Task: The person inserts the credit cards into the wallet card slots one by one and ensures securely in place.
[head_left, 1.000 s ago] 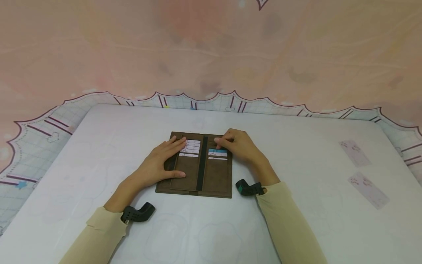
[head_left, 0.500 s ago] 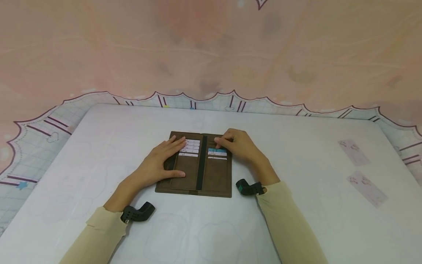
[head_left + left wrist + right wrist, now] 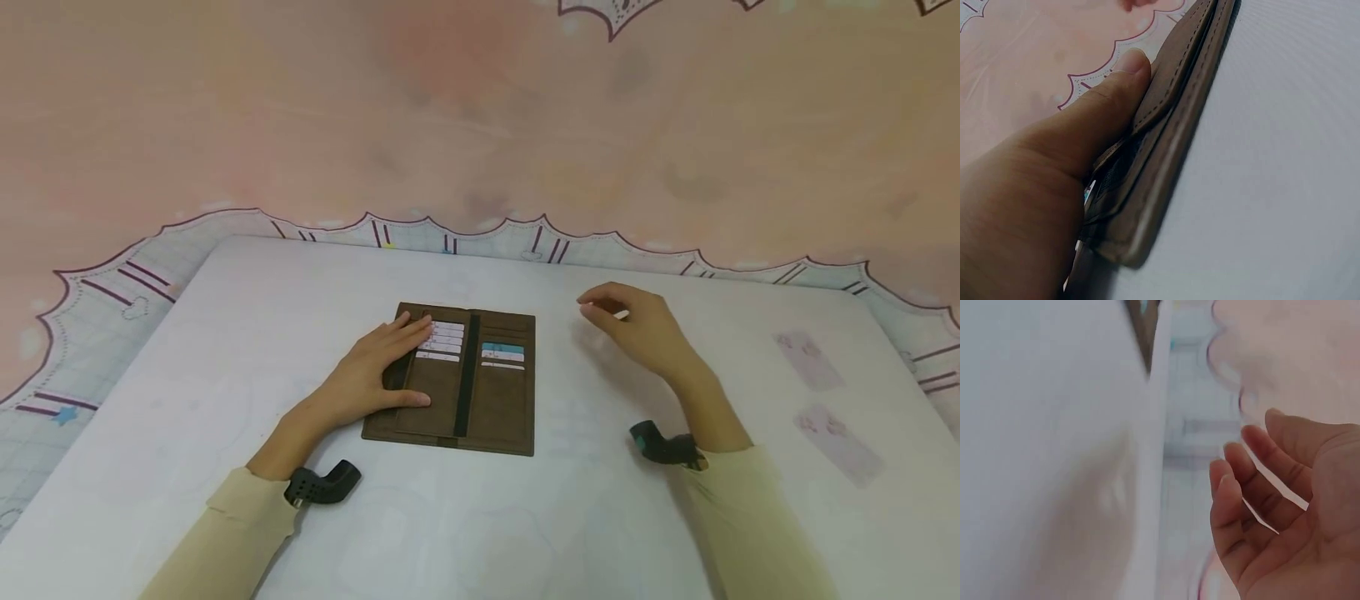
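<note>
We saw the open brown wallet [image 3: 457, 379] lying flat mid-desk [image 3: 225, 333], our left hand [image 3: 375, 375] pressing its left half with straight fingers, thumb along the flap. Our right hand [image 3: 637, 329] hovered to the wallet's right, apart from it, loosely curled fingers pinching a thin white card [image 3: 1275, 497].
</note>
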A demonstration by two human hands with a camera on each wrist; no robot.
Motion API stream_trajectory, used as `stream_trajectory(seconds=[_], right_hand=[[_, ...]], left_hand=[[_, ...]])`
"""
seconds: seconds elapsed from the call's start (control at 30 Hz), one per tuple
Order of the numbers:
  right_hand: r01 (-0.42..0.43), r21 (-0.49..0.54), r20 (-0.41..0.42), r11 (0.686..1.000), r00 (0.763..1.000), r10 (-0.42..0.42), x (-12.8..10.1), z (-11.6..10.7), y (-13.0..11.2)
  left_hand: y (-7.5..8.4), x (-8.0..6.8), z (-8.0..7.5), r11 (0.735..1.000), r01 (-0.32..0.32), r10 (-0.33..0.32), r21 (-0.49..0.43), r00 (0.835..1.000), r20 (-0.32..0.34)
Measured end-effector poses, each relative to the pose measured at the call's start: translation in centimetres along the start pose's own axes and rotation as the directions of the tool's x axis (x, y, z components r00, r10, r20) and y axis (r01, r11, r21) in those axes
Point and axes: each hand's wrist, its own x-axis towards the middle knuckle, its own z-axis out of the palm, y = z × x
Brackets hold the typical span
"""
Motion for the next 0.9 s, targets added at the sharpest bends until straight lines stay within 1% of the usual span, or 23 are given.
stream_trajectory(seconds=[0.13, 0.23, 0.3, 0.33, 0.4, 0.43, 0.53, 0.6, 0.67, 0.73, 0.9], right_hand=[[-0.066, -0.065, -0.053, 0.996, 0.997, 0.062, -2.8, -2.9, 2.5], [-0.122, -0.117, -0.103, 0.986, 0.989, 0.110, -5.1, -4.6, 4.6], [-0.145, -0.138, -0.117, 0.980, 0.985, 0.129, -6.6, -5.6, 6.0], [-0.164, -0.170, -0.130, 0.972, 0.981, 0.143, -7.4, -6.1, 6.7], [-0.198, -0.200, -0.138, 0.960, 0.975, 0.172, -8.9, -7.0, 7.9], [-0.214, -0.207, -0.127, 0.954, 0.973, 0.191, -9.6, -7.5, 8.4], [-0.302, -0.230, -0.120, 0.925, 0.952, 0.281, -11.6, -8.7, 9.9], [-0.347, -0.225, -0.107, 0.910, 0.937, 0.331, -12.8, -9.6, 10.9], [-0.403, -0.219, -0.103, 0.889, 0.915, 0.389, -14.1, -10.3, 12.0], [-0.415, -0.221, -0.114, 0.882, 0.910, 0.400, -15.3, -10.8, 13.4], [-0.480, -0.195, -0.132, 0.855, 0.877, 0.462, -17.8, -11.3, 16.6]], left_hand=[[-0.1, 0.1, 0.0, 1.000, -0.005, 0.006, 0.009, 1.000, -0.002], [-0.2, 0.1, 0.1, 1.000, -0.007, 0.007, 0.011, 1.000, -0.005], [-0.2, 0.0, 0.1, 1.000, -0.008, 0.008, 0.010, 1.000, -0.004], [-0.2, 0.0, 0.1, 1.000, -0.007, 0.007, 0.010, 1.000, -0.003], [-0.2, -0.1, 0.0, 1.000, -0.004, 0.004, 0.009, 1.000, -0.002], [-0.2, -0.1, 0.0, 1.000, -0.002, 0.002, 0.010, 1.000, -0.001], [-0.2, -0.2, 0.0, 1.000, 0.004, -0.004, 0.014, 1.000, 0.001], [-0.1, -0.2, -0.1, 1.000, 0.008, -0.008, 0.015, 1.000, 0.004], [-0.1, -0.1, -0.1, 1.000, 0.009, -0.010, 0.017, 1.000, 0.006], [-0.1, 0.0, 0.0, 1.000, 0.008, -0.008, 0.016, 1.000, 0.006], [-0.1, 0.1, 0.0, 1.000, -0.001, 0.001, 0.014, 1.000, 0.001]])
